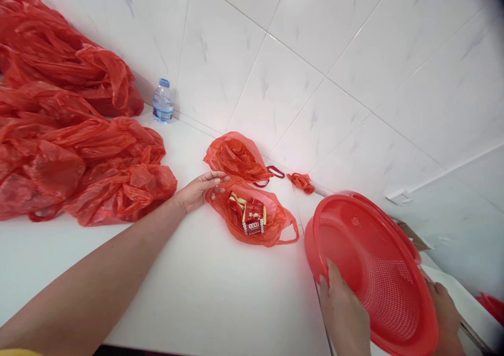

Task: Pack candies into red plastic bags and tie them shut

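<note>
My left hand (202, 188) reaches in from the lower left, its fingers closed on the left edge of a thin red plastic bag (275, 227). The bag lies with its mouth spread on the white table, one handle loop pointing right. Inside it are several small packets (254, 217) in red, cream and gold wrapping. Just behind it, touching, is a second red plastic bag (234, 156) with a dark red loop (275, 172) beside it. My right hand does not show; the two hands at the right appear to be another person's.
Another person's hands (346, 314) grip a tilted red perforated basket (350, 240) at the table's right edge. Piled red bags (98, 146) cover the left side. A water bottle (163, 104) stands by the tiled wall (299, 72), and a crumpled red scrap (302, 182) lies near it.
</note>
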